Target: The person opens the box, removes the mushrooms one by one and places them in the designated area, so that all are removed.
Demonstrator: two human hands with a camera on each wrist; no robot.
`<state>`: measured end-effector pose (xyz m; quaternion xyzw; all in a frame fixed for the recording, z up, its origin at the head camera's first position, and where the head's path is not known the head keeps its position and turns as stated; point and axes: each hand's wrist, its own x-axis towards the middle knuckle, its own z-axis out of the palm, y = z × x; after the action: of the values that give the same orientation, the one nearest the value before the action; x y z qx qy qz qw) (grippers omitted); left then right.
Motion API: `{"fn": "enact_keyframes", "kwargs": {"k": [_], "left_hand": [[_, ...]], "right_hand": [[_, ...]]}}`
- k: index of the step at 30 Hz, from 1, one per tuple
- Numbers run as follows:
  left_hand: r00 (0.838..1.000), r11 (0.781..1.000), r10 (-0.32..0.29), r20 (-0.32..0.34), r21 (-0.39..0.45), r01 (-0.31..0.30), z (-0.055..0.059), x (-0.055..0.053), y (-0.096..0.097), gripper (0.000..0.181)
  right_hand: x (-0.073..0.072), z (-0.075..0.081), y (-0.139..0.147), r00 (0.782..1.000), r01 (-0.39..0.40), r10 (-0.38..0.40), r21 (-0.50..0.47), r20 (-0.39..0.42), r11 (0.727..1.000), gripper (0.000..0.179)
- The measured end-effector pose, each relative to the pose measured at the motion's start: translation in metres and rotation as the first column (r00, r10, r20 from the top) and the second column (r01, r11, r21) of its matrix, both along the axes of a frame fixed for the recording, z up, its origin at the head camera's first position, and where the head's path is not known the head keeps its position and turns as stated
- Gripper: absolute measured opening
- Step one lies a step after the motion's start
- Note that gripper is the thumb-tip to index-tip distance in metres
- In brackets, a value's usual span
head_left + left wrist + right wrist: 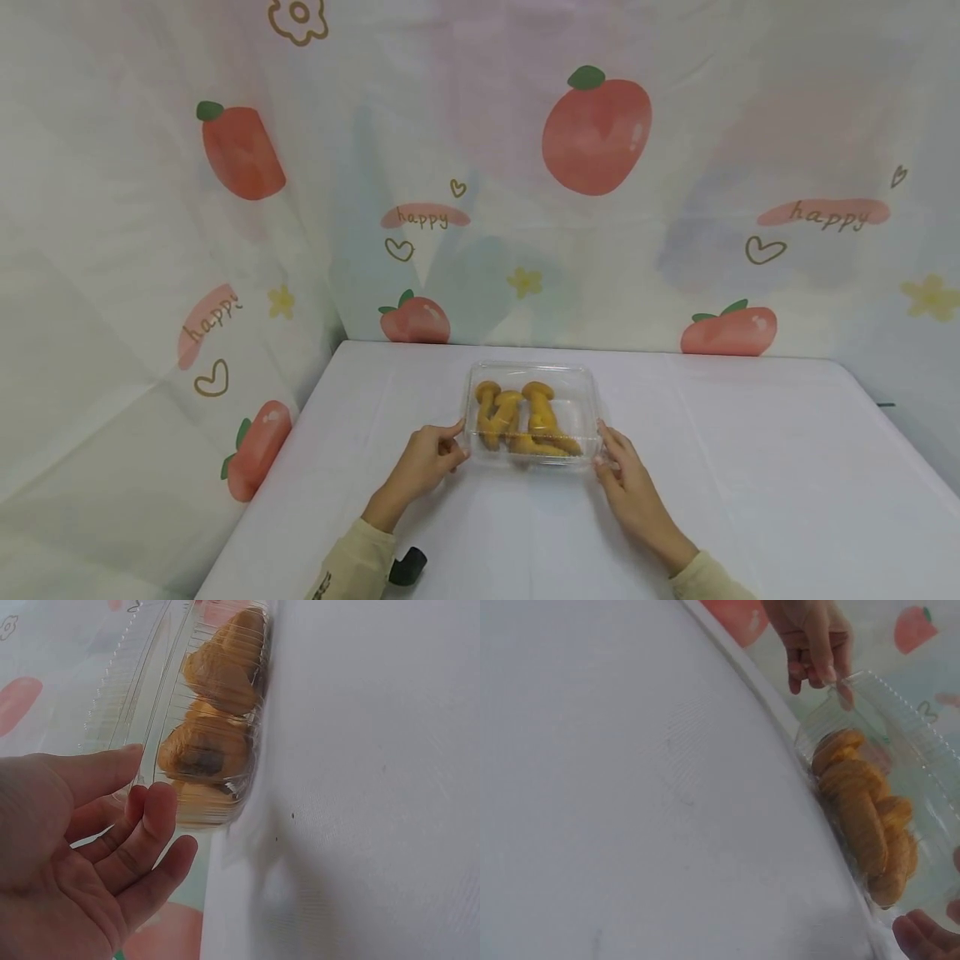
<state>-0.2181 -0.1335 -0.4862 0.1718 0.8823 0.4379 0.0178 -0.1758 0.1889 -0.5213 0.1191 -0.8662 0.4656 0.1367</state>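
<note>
A clear plastic clamshell box (576, 402) rests on the white table, its lid down. Several yellow-brown mushrooms (542, 410) lie inside it. My left hand (422, 460) pinches the rim at the box's near left corner, and in the left wrist view the thumb (109, 769) presses there opposite the fingertips. On the other side my right hand (636, 493) holds the right edge between thumb and fingers. Only a few fingertips of that hand (924, 935) show at the lower right of the right wrist view.
A small black object (408, 567) lies beside my left sleeve near the front. The white-covered table (750, 467) stretches out on both sides of the box. Behind and to the left hangs a printed fabric backdrop (480, 125) with fruit patterns.
</note>
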Motion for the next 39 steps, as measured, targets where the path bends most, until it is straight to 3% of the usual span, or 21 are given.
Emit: {"fn": "enact_keyframes", "kwargs": {"k": [5, 12, 25, 32, 39], "left_hand": [[1.0, 1.0, -0.003, -0.007, -0.006, 0.003, 0.002, 0.0, -0.002, 0.051], [1.0, 0.998, -0.005, -0.006, -0.055, 0.004, 0.006, 0.0, -0.006, 0.054], [0.999, 0.994, -0.038, 0.024, -0.098, 0.04, 0.016, 0.004, -0.012, 0.055], [0.998, 0.99, -0.043, 0.045, -0.135, 0.049, 0.021, 0.006, -0.015, 0.056], [0.999, 0.984, -0.039, 0.015, -0.176, 0.042, 0.024, 0.005, -0.016, 0.055]], "right_hand": [[-0.003, 0.004, 0.004, 0.999, -0.039, 0.039, -0.044, 0.008, 0.998, 0.057], [-0.005, 0.015, 0.014, 0.988, -0.112, 0.126, -0.151, 0.087, 0.982, 0.061], [-0.002, 0.032, 0.02, 0.984, -0.104, 0.113, -0.067, 0.135, 0.992, 0.057], [-0.001, 0.037, 0.023, 0.989, -0.089, 0.088, 0.0, 0.119, 0.996, 0.055], [-0.001, 0.04, 0.026, 0.99, -0.071, 0.064, 0.059, 0.122, 0.996, 0.055]]}}
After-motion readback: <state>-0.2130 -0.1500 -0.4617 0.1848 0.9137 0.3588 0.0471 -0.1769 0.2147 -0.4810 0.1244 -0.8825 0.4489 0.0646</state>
